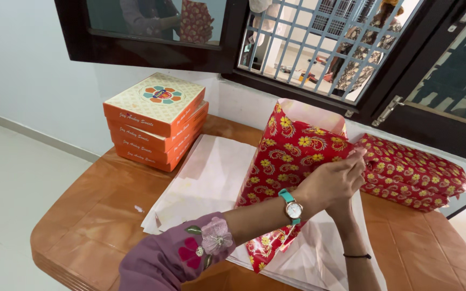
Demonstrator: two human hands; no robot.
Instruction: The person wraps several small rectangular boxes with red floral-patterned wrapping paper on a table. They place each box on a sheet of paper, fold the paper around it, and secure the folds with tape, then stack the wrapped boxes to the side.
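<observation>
A box half covered in red wrapping paper (289, 156) with yellow flowers stands tilted on white sheets (211, 178); its white inner side shows at the top. My left hand (330, 183), with a teal watch and purple embroidered sleeve, pinches the paper's right edge. My right hand (346, 211), with a thin black band on the wrist, reaches up under the left hand to the same edge. Its fingers are hidden behind the left hand.
Three orange and cream boxes (157, 118) are stacked at the back left of the brown table (98, 215). Wrapped red floral parcels (411, 172) lie at the right by the wall. A barred window (319, 37) is behind.
</observation>
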